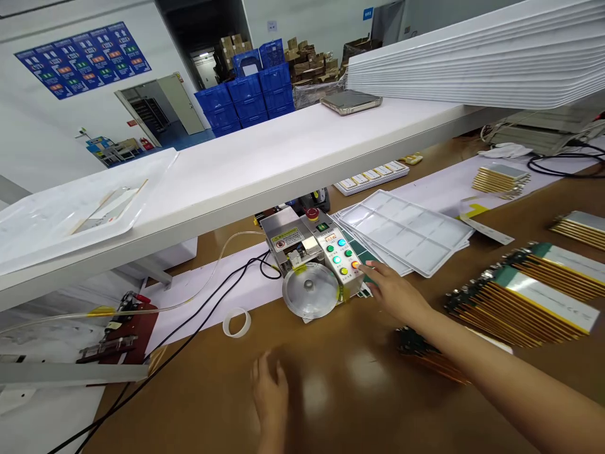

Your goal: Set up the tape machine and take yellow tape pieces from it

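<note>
My right hand (394,291) reaches across the brown table (359,384) with its fingers stretched out; a fingertip touches the orange button at the lower right of the small metal tape machine (314,252). The machine has a panel of coloured buttons, a red stop knob and a round clear disc (311,290) at its front. My left hand (269,391) lies flat on the table near the front, fingers apart, holding nothing. A white tape ring (237,322) sits left of the machine.
White compartment trays (406,230) lie right of the machine. Rows of flat battery cells (529,296) with gold edges fill the right side. A white shelf (265,167) overhangs the table, bearing stacked white trays (477,63). Black cables (203,321) and a red clamp tool (125,328) are at left.
</note>
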`<state>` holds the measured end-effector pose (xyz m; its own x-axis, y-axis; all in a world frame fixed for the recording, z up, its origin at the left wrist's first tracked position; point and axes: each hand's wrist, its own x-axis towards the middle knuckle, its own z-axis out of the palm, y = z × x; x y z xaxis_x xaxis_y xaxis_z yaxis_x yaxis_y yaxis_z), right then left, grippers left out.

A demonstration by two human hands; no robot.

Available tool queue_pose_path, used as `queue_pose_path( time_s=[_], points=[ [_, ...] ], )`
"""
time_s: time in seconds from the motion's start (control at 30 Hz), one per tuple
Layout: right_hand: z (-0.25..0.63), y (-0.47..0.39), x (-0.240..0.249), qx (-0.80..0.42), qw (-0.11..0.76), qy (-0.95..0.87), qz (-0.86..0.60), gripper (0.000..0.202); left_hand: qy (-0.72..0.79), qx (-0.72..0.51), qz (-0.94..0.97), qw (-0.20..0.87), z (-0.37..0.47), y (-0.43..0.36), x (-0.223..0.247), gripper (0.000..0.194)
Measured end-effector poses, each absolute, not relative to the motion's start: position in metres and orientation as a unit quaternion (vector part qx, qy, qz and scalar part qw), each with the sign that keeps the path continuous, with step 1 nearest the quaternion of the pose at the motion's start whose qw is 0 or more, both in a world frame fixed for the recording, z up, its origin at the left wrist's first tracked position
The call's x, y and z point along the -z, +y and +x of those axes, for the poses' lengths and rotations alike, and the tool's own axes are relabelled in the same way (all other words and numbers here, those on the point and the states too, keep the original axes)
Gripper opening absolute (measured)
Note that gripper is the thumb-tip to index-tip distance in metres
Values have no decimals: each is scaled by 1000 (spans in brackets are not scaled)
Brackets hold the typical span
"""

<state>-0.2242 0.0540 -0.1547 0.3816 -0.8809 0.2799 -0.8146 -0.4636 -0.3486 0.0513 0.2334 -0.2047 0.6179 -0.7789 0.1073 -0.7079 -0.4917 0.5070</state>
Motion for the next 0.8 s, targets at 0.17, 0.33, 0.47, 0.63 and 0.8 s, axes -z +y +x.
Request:
queue_pose_path(
  time_s=[0.17, 0.33, 0.47, 0.63, 0.8],
  points=[
    [-209, 48, 157, 219, 45, 518, -826, 51, -494, -12, 852, 169, 28, 272, 260, 36],
    [-205, 40, 157, 175, 41, 526, -832, 64, -494, -53, 862, 96, 18, 270, 279, 41],
    [-204, 37, 156, 140, 8, 509, -849, 69, -499, -65, 862, 55, 16, 270, 281, 43],
    [-201, 38, 156, 110, -39, 514, -850, 68, -499, -63, 863, 37, 14, 271, 277, 44],
    [-198, 42, 155, 96, -68, 513, -850, 65, -498, -44, 865, 37, 14, 273, 276, 44]
  ],
)
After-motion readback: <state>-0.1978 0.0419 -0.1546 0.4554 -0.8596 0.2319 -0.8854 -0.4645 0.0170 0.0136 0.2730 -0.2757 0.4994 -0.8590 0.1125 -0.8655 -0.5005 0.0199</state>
